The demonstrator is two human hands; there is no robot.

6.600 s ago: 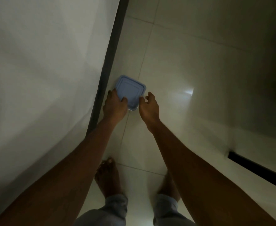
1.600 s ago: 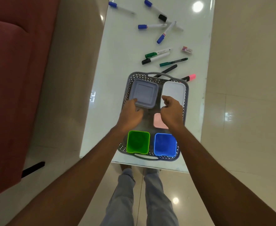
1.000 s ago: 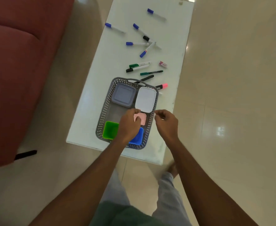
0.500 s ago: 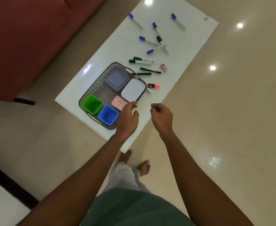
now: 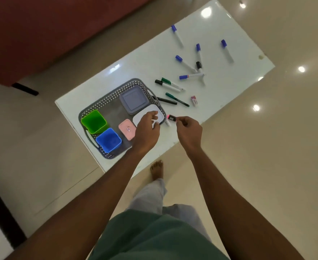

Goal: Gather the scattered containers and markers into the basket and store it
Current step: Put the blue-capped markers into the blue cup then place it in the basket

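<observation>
Right hand [image 5: 189, 133] pinches the pink-tipped black highlighter [image 5: 171, 118] by its end, just beside the grey perforated plastic basket [image 5: 107, 100]. Left hand [image 5: 147, 131] hangs relaxed over the basket. A weak pinch risks a drop outside it.

Basket: grey perforated plastic basket [image 5: 105, 102], on the left end of the white glass table [image 5: 135, 68].
Basket, left end: green square plastic cup [image 5: 93, 121]; blue square plastic cup [image 5: 108, 140] in front of it.
Basket, middle: small pink lidded box [image 5: 127, 129].
Basket, right end: grey-blue lidded square container [image 5: 133, 99]; white lidded container [image 5: 145, 115] in front of it.
Just right of basket: pink highlighter pen [image 5: 171, 118], pinched by the right hand [image 5: 189, 134].
Right and behind basket: capped markers [image 5: 192, 76] scattered on the table, with a small eraser [image 5: 194, 100] near them.
</observation>
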